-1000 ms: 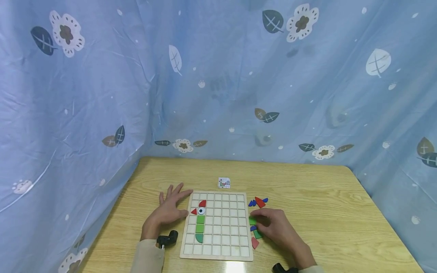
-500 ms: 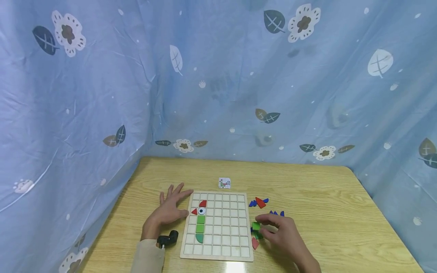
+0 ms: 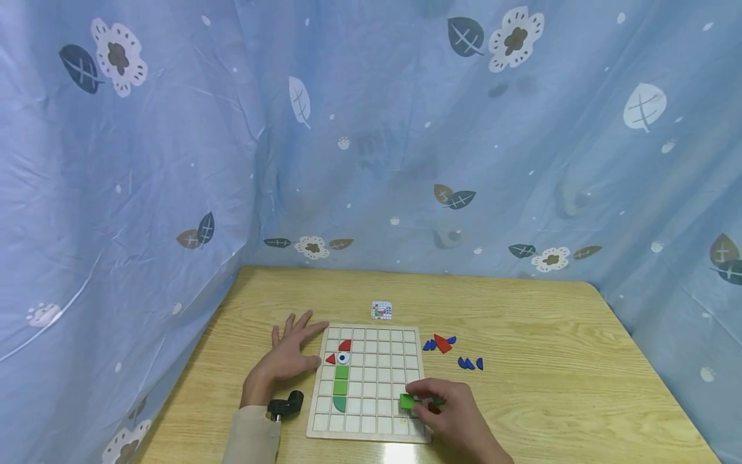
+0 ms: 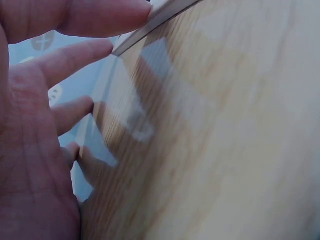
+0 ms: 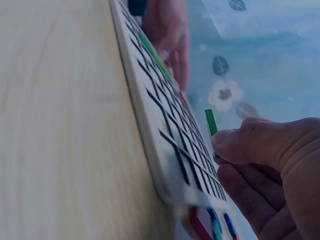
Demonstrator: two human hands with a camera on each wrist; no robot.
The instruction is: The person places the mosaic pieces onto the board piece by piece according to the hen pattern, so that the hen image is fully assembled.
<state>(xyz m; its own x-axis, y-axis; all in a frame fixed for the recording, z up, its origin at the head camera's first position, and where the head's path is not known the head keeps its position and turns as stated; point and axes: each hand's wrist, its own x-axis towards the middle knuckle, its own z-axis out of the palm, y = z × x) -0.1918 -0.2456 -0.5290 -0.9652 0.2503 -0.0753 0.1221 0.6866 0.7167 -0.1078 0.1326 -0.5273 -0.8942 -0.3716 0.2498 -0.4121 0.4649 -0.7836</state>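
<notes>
My right hand (image 3: 449, 412) pinches a light green square tile (image 3: 407, 401) between thumb and fingers, over the lower right of the wooden grid board (image 3: 377, 437). In the right wrist view the green tile (image 5: 211, 122) is seen edge-on, raised off the board. My left hand (image 3: 286, 356) lies at the board's left edge with fingers spread, thumb and index fingertip at the rim. A column of pieces sits in the board's left cells: a red quarter-round (image 3: 344, 346), a white eye tile (image 3: 343, 358) with a red triangle (image 3: 330, 358) beside it, two green squares (image 3: 341, 380) and a green quarter-round (image 3: 339, 404).
A small printed pattern card (image 3: 381, 310) lies behind the board. Right of the board are a red pointed piece (image 3: 442, 343) among small blue pieces, and more blue pieces (image 3: 470, 363). Other loose pieces are partly hidden by my right hand. A patterned blue curtain (image 3: 371, 161) surrounds the table.
My right hand has picked up the green square from beside the board and carried it left over the lower right cells. My left hand has stayed put.
</notes>
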